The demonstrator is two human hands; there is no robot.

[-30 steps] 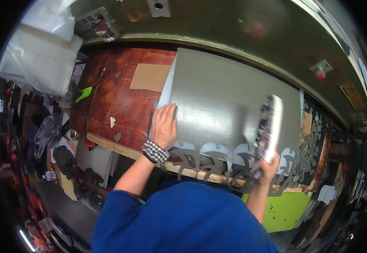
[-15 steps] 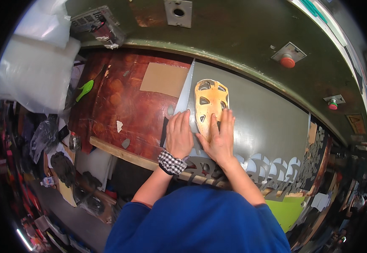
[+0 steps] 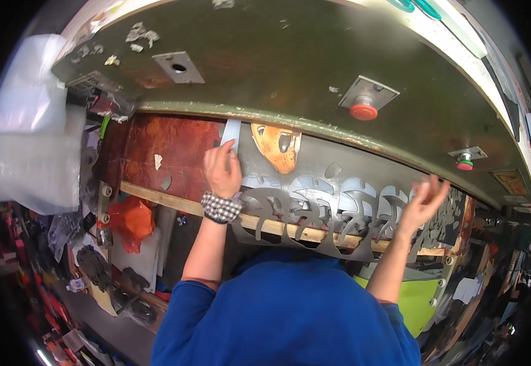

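Observation:
My left hand [image 3: 223,172] is raised at the left border of a grey sheet [image 3: 363,160], its fingers apart and lightly bent. Its fingertips overlap a pale blue strip [image 3: 232,131]; whether they touch it I cannot tell. Off to the right, my right hand [image 3: 423,204] hovers over the sheet's right end, fingers spread and slightly curled, holding nothing. Between the hands lies a yellow cutting die [image 3: 278,155] with openings in it, flat on the sheet. The green machine beam [image 3: 265,79] hides its far part. Curved cut-outs [image 3: 314,204] line the sheet's near edge.
A red push button [image 3: 363,110] and a green-and-red one [image 3: 464,161] stick out of the beam. Dark scraps [image 3: 445,222] lie at the right end. A wooden rail [image 3: 162,200] runs along the near side of the reddish board [image 3: 174,143]. Clear plastic wrapping [image 3: 33,152] bulges at left.
My right hand has left the die and swung far right. My left hand has lifted slightly and shifted left. The beam now covers part of the die; the view has shifted too.

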